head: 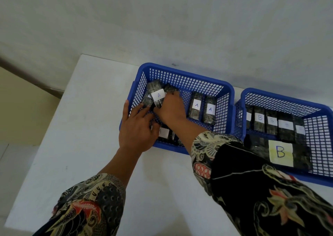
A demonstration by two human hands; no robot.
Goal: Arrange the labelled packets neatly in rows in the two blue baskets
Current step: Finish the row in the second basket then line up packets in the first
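White tabletop (90, 154), two blue baskets at far right edge. Left basket (182, 77): right hand (171, 109) fingers closed on "A" packet (156, 96); left hand (137, 127) fingers spread, holding nothing visible. Right basket (281, 96): "B" packets (259, 121) in row.

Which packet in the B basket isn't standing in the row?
The large B packet at the near side of the right basket; it lies crosswise, apart from the row.
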